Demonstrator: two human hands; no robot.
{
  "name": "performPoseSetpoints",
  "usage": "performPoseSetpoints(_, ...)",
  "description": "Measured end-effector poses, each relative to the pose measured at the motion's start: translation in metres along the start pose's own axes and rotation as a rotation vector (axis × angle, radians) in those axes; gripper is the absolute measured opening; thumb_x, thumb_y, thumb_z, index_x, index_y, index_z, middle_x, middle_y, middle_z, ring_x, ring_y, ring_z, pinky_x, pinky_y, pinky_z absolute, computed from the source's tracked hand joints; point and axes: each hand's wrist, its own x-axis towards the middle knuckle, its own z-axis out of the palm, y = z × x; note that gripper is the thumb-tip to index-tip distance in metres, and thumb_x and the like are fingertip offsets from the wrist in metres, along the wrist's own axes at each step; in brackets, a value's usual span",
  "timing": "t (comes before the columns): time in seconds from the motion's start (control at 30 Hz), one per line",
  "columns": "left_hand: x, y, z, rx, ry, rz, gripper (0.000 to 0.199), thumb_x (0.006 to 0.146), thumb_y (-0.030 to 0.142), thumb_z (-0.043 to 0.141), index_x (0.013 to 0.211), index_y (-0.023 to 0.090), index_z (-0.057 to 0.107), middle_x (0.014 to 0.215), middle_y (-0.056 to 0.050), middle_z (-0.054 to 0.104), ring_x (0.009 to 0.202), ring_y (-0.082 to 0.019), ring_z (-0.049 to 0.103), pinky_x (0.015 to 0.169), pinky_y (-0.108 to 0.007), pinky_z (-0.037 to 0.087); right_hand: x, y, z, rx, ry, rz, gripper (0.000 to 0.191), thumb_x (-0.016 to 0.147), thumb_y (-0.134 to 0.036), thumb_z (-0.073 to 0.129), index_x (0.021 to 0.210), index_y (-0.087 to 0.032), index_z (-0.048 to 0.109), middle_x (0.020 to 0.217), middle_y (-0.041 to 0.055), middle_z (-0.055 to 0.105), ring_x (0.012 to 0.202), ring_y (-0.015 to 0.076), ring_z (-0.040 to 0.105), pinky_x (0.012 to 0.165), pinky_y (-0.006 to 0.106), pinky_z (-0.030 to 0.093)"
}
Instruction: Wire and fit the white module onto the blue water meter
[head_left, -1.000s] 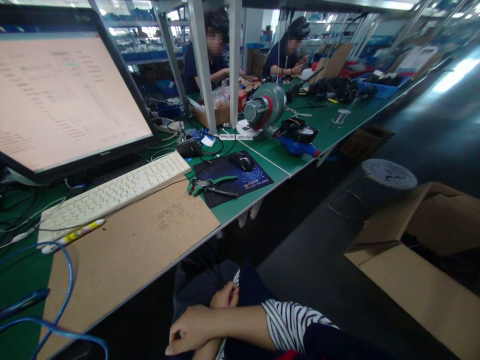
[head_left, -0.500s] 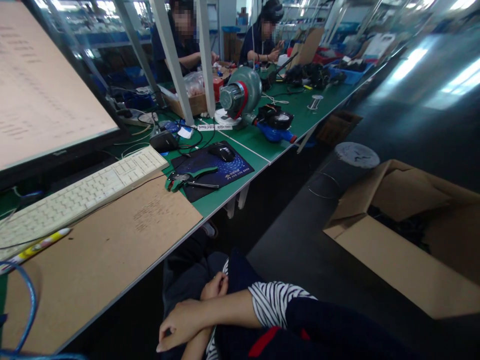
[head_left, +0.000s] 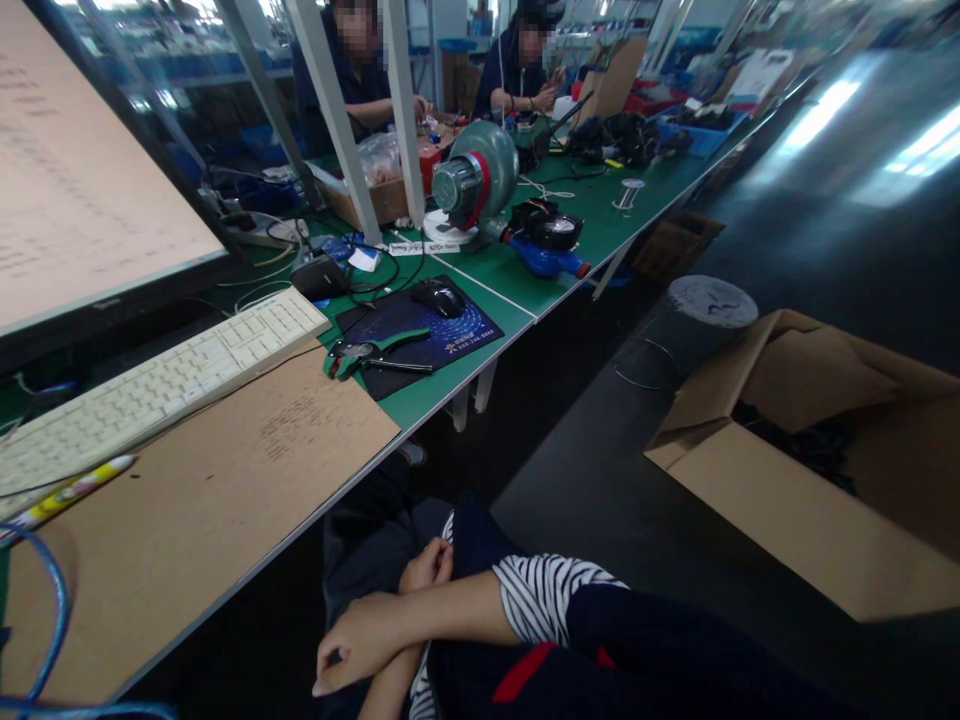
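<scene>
**Both hands folded in the lap, below the bench edge**

Head view: the arms are crossed over the lap. The right hand lies across to the left, fingers loosely curled in and holding nothing. The left hand is tucked just above the right forearm, fingers curled shut and empty too. The nearest thing is the cardboard sheet, up and to the left of both hands, flat on the green bench, long axis along the bench's front edge. The right hand is nearer to it. Green-handled pliers lie past the sheet's far corner, on a mouse mat, beside a keyboard. An open carton stands on the dark floor to the right, and two other people work further along the bench
</scene>
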Motion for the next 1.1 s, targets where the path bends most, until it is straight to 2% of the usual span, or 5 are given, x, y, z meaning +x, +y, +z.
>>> performPoseSetpoints(0.1,0.002,-0.007,0.002,-0.018,-0.023,0.021,0.022,0.092,0.034,0.043,0.087,0.015,0.054,0.060,0.004,0.047,0.054,-0.011,0.049,0.054,-0.024,0.040,-0.003,-0.004,-0.008,-0.028,-0.054,0.001,0.027,0.082,-0.043,0.055,0.100,-0.025,0.064,0.092,-0.0013,0.069,0.071,0.0171,0.063,0.047,0.020,0.039)
performPoseSetpoints(0.3,0.006,-0.012,0.005,-0.037,-0.031,0.028,0.025,0.087,0.042,0.038,0.082,0.020,0.049,0.056,0.004,0.041,0.054,-0.013,0.047,0.052,-0.025,0.031,-0.004,-0.005,-0.012,-0.038,-0.068,0.021,0.022,0.081,-0.040,0.058,0.097,-0.025,0.064,0.088,-0.0023,0.068,0.071,0.0154,0.063,0.045,0.018,0.038)
performPoseSetpoints(0.67,0.006,-0.013,0.004,-0.062,-0.044,0.037,0.026,0.084,0.043,0.039,0.081,0.019,0.050,0.057,0.002,0.043,0.054,-0.013,0.046,0.051,-0.025,0.031,0.000,-0.004,-0.006,-0.044,-0.066,0.012,0.023,0.082,-0.040,0.057,0.096,-0.024,0.064,0.082,-0.0024,0.065,0.065,0.0134,0.058,0.045,0.018,0.035)
performPoseSetpoints(0.87,0.007,-0.013,0.005,-0.062,-0.039,0.039,0.026,0.084,0.042,0.039,0.083,0.019,0.051,0.057,0.003,0.043,0.054,-0.013,0.045,0.051,-0.025,0.030,0.002,0.001,-0.002,-0.027,-0.049,0.004,0.022,0.081,-0.045,0.056,0.081,-0.024,0.061,0.073,-0.0052,0.059,0.059,0.0122,0.053,0.047,0.020,0.034)
performPoseSetpoints(1.1,0.009,-0.015,0.005,-0.052,-0.052,0.035,0.025,0.084,0.042,0.042,0.082,0.019,0.050,0.058,0.003,0.044,0.053,-0.013,0.044,0.052,-0.025,0.031,-0.005,-0.001,-0.004,0.026,-0.093,0.012,0.038,0.079,-0.050,0.057,0.059,-0.021,0.044,0.056,-0.0076,0.047,0.053,0.0111,0.049,0.049,0.022,0.032)
